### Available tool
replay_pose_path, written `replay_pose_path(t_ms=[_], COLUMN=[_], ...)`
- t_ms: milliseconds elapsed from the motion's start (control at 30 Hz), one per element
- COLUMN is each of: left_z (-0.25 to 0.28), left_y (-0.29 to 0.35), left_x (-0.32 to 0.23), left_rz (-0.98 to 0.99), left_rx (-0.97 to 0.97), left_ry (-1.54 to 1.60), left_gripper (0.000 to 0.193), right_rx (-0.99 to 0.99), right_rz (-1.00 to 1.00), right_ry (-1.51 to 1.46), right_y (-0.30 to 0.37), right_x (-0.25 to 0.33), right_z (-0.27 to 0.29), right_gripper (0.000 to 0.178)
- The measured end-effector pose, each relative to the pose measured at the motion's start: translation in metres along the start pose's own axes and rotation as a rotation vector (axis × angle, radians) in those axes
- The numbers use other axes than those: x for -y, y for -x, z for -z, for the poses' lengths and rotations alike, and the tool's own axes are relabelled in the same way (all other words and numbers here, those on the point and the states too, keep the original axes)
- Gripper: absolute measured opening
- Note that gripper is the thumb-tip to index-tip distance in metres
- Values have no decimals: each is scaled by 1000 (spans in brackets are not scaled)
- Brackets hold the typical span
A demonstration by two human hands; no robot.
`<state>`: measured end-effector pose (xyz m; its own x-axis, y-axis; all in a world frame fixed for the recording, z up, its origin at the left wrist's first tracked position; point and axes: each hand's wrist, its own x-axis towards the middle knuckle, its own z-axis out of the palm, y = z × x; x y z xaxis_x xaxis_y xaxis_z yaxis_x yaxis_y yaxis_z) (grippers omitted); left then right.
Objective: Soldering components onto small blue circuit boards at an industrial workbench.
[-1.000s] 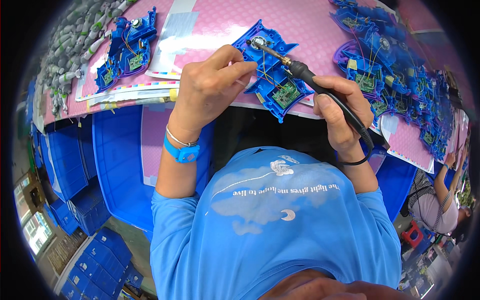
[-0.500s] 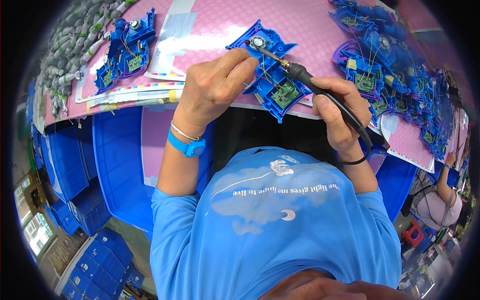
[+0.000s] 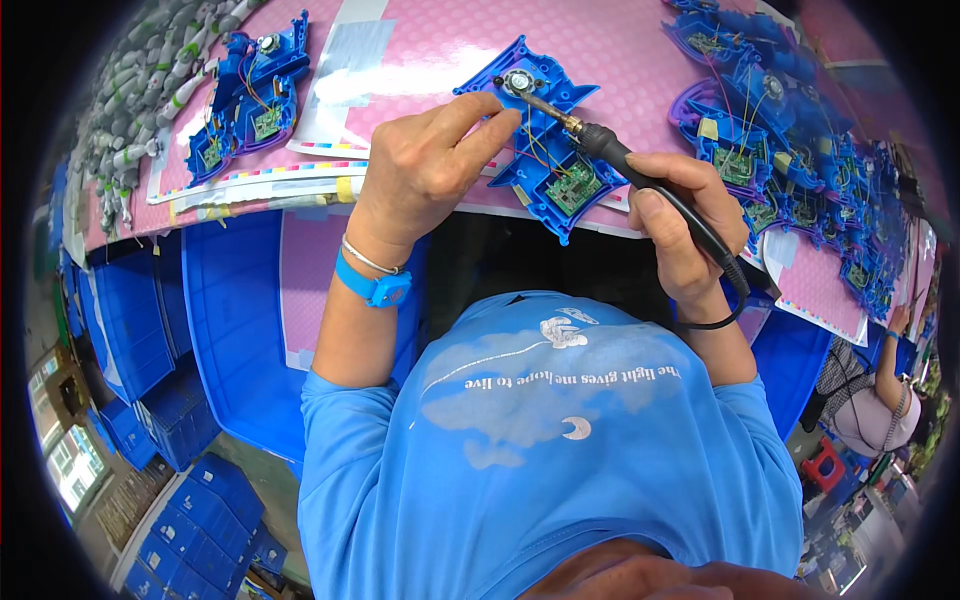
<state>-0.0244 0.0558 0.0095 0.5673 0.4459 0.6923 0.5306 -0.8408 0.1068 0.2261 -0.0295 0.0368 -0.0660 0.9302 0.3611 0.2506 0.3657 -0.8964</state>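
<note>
My right hand (image 3: 690, 215) grips a soldering iron (image 3: 610, 150) by its black handle. Its metal tip reaches the round speaker (image 3: 518, 83) in an opened blue plastic housing (image 3: 573, 97). A green circuit board (image 3: 573, 187) sits in the near half of that housing, with thin coloured wires running toward the speaker. My left hand (image 3: 430, 165), with a blue strap at the wrist, is closed beside the speaker, thumb and forefinger drawn together. What its fingers hold, if anything, is hidden.
Another opened blue housing (image 3: 262, 75) lies to the left on the pink-covered table (image 3: 420, 50), near a heap of grey and white parts (image 3: 120, 125). Many wired housings (image 3: 800, 150) are piled at right. Blue bins (image 3: 235, 330) stand below the table edge. Another person (image 3: 875, 410) is at far right.
Both hands have shifted only slightly. The iron's tip stays at the speaker, and my left fingers have moved a little beside it.
</note>
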Motion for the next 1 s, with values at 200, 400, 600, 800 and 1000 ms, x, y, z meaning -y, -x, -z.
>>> replay_pose_path(t_ms=[200, 400, 600, 800, 1000], left_z=[-4, -4, -6, -5, -6], left_y=[3, 0, 1, 1, 1], left_x=[1, 0, 0, 0, 0], left_rz=[4, 41, 49, 42, 60], left_rx=[-19, 14, -2, -8, 4], left_ry=[28, 78, 88, 62, 73], left_gripper=[25, 25, 25, 24, 24], right_rx=[5, 2, 16, 6, 6], right_rz=[5, -31, -28, 19, 41], right_ry=[-8, 31, 26, 24, -6], right_y=[-1, -3, -3, -1, 1], right_x=[-4, 1, -1, -1, -3], right_z=[-2, -2, -3, -2, 0], right_gripper=[25, 27, 27, 27, 26])
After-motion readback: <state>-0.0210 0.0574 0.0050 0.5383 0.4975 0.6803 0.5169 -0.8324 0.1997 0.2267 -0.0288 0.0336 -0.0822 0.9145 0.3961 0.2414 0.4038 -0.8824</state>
